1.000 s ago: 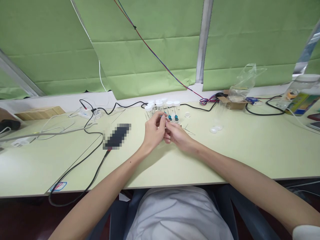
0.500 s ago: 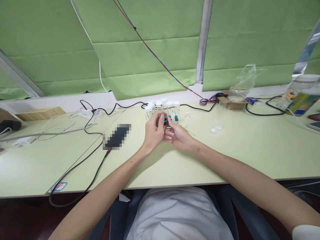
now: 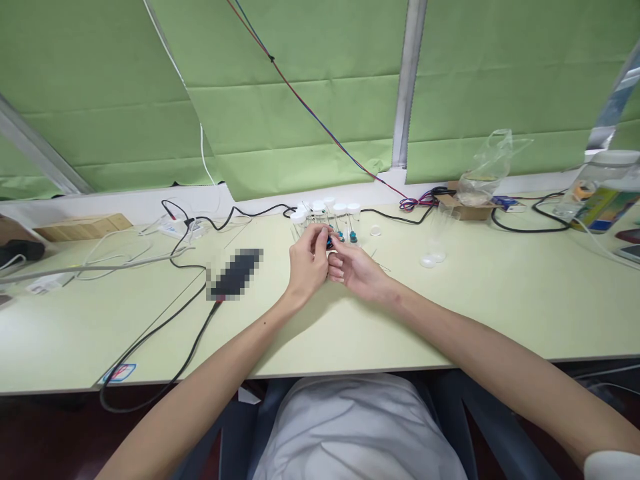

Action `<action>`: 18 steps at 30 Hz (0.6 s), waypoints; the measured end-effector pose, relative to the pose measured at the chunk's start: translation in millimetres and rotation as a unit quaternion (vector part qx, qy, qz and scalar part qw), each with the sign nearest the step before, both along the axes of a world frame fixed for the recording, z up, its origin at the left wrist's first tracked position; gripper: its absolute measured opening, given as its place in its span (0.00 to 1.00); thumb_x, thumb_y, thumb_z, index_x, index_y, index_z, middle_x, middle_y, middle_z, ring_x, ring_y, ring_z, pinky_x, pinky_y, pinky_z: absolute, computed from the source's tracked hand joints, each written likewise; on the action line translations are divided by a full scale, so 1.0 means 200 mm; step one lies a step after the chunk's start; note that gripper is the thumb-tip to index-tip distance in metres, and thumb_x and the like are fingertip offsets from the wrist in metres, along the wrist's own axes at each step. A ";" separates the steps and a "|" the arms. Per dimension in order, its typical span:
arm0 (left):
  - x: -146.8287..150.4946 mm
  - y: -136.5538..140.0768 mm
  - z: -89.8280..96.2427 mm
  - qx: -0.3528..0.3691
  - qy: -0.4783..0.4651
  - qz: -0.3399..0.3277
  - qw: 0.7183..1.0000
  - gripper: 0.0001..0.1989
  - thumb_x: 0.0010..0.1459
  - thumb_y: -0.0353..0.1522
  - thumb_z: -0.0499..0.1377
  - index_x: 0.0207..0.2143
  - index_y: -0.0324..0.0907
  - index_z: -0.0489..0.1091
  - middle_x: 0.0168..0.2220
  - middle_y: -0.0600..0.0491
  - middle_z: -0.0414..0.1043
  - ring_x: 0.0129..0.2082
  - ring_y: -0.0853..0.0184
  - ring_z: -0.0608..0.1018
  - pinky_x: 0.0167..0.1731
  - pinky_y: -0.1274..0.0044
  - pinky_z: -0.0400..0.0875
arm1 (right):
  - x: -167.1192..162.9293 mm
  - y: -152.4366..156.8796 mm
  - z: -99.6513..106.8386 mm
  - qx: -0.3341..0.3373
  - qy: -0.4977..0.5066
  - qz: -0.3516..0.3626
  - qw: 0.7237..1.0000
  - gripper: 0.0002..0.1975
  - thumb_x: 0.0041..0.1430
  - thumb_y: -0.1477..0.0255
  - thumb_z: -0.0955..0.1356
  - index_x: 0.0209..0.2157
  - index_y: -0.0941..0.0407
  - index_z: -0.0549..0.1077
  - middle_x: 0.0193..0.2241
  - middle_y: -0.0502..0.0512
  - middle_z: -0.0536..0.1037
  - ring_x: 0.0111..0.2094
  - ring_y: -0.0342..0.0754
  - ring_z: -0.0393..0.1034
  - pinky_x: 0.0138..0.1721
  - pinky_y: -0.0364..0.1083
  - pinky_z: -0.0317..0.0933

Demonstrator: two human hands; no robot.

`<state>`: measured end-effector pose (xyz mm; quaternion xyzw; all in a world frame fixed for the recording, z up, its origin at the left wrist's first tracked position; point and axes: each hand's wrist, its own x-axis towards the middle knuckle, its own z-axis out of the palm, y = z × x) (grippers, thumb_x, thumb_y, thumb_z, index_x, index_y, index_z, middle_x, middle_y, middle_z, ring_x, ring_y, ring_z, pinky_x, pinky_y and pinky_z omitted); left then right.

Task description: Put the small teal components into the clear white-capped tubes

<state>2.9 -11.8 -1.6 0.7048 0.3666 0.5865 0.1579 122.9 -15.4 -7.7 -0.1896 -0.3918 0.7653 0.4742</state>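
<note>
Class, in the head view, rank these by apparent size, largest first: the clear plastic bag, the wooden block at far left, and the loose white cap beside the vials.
1. wooden block and clear plastic bag: similar, too close to rank.
2. loose white cap, clearly smallest.

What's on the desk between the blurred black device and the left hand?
Nothing: in the head view the desk is bare between the black device and the left hand.
</note>
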 end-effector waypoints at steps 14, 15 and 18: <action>0.01 -0.01 0.00 0.008 -0.032 -0.001 0.999 0.13 0.68 0.42 0.52 0.37 0.43 0.68 0.39 0.50 0.78 0.41 0.65 0.81 0.42 0.73 0.75 | 0.01 -0.01 0.00 0.015 0.007 0.017 1.000 0.16 0.58 0.62 0.73 0.29 0.54 0.64 0.16 0.41 0.58 0.18 0.39 0.50 0.22 0.42 0.46; 0.01 -0.01 0.00 0.003 -0.031 -0.003 1.000 0.13 0.68 0.42 0.52 0.38 0.43 0.68 0.39 0.50 0.78 0.41 0.65 0.81 0.42 0.73 0.75 | 0.01 0.00 0.00 0.015 0.006 0.019 1.000 0.17 0.58 0.61 0.73 0.29 0.54 0.63 0.16 0.41 0.58 0.18 0.39 0.50 0.22 0.42 0.46; 0.01 0.00 -0.01 -0.004 -0.030 -0.005 1.000 0.13 0.68 0.43 0.52 0.39 0.44 0.68 0.41 0.50 0.78 0.42 0.65 0.80 0.45 0.73 0.75 | 0.00 0.00 0.00 0.008 -0.001 0.019 1.000 0.19 0.59 0.57 0.72 0.28 0.54 0.63 0.15 0.41 0.57 0.18 0.39 0.50 0.22 0.42 0.45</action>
